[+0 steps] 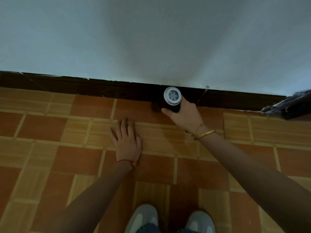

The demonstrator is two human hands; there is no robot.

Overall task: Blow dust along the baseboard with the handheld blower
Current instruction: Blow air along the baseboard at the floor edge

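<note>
Your right hand [184, 115] grasps the dark body of the handheld blower [172, 98], fingers wrapped around it. The blower stands with its long axis pointing away from you, down toward the dark baseboard [104, 89]; its white round grille faces back to you. The nozzle end is hidden, close to the baseboard. Your left hand [126, 140] is released, flat on the tiled floor [67, 157], left of the blower.

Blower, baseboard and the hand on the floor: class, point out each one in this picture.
Blower [172, 95], head view: on its white rear grille.
Baseboard [101, 89], head view: on the dark strip where wall meets floor.
Left hand [127, 140], head view: on its back, flat on the tiles.
</note>
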